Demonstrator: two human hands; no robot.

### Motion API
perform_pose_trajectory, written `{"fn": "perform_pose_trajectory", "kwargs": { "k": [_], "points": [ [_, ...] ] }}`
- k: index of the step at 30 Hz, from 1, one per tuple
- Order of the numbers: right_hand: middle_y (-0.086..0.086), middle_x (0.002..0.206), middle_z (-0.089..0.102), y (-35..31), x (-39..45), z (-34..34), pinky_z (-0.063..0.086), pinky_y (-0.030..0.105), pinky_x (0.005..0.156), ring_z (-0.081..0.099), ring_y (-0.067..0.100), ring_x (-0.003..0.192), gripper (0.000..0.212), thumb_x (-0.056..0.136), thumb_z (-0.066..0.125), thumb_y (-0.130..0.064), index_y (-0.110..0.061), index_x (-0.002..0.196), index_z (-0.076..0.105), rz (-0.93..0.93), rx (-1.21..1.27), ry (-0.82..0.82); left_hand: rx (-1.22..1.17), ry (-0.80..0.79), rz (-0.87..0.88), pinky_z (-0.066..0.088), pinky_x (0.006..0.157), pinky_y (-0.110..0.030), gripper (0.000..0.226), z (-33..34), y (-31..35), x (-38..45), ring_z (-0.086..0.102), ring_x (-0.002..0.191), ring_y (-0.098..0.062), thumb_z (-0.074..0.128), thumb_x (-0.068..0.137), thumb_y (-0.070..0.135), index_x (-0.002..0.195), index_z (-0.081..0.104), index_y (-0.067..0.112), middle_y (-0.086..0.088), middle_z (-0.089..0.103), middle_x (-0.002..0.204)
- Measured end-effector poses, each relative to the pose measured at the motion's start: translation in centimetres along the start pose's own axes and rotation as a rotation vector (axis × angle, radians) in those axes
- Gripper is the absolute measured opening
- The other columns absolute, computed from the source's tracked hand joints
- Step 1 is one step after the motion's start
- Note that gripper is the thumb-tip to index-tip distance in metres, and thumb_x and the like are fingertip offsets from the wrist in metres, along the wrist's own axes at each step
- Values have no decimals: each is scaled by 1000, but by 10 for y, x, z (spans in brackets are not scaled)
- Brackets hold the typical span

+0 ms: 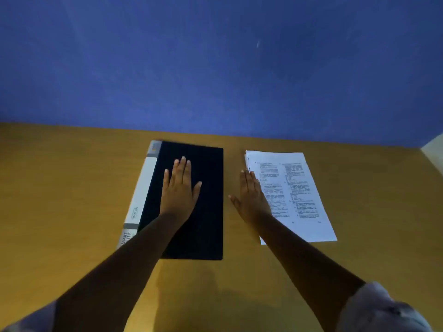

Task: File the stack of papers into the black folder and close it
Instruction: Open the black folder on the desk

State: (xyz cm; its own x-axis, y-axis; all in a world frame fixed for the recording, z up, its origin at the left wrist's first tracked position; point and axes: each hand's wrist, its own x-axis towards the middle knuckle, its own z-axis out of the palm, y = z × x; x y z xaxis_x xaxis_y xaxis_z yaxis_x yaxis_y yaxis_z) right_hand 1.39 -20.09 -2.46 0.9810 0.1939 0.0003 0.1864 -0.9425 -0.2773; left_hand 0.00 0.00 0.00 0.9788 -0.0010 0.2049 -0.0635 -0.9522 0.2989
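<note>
The black folder (206, 212) lies shut and flat on the wooden table (72, 188), its white labelled spine along the left side. My left hand (179, 188) rests palm down on its cover, fingers spread, holding nothing. To the right lies the stack of papers (297, 192), white sheets with printed text, face up. My right hand (251, 200) lies flat on the left edge of the stack, partly on the table, fingers straight and gripping nothing.
A blue wall (215, 68) rises right behind the table's far edge. A pale surface (434, 149) shows at the far right corner. Bare tabletop extends left of the folder and right of the papers.
</note>
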Motion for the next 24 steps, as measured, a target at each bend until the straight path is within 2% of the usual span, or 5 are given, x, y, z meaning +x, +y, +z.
{"fn": "perform_pose_trajectory", "kwargs": {
  "k": [5, 11, 18, 24],
  "points": [
    [12, 160, 2, -6, -22, 29, 9, 38, 120, -2, 25, 148, 75, 96, 39, -42, -7, 149, 0, 54, 78, -140, 15, -177, 1, 1, 119, -41, 63, 28, -4, -31, 0, 146, -20, 31, 96, 41, 147, 10, 9, -8, 10, 158],
    [9, 161, 2, -11, -34, 52, 2, 36, 120, -4, 23, 148, 66, 99, 29, -41, -9, 149, 2, 50, 52, -154, 58, -272, -19, 0, 118, -40, 65, 52, -14, -51, 0, 146, -19, 29, 95, 45, 147, 9, 11, -6, 9, 159],
    [5, 161, 4, -8, -37, 64, -4, 33, 117, -3, 19, 148, 64, 97, 26, -44, -15, 150, 4, 64, 33, -57, 81, -242, 0, 1, 117, -38, 57, 63, -21, -64, 2, 145, -17, 28, 97, 39, 146, 14, 14, -4, 15, 158],
    [3, 161, 6, -4, -37, 68, -4, 32, 117, -2, 16, 148, 65, 96, 24, -48, -18, 149, 4, 75, 1, -38, 103, -229, 2, 2, 117, -39, 56, 66, -22, -64, 6, 145, -18, 26, 96, 38, 146, 16, 15, -4, 18, 157]
  ]
}}
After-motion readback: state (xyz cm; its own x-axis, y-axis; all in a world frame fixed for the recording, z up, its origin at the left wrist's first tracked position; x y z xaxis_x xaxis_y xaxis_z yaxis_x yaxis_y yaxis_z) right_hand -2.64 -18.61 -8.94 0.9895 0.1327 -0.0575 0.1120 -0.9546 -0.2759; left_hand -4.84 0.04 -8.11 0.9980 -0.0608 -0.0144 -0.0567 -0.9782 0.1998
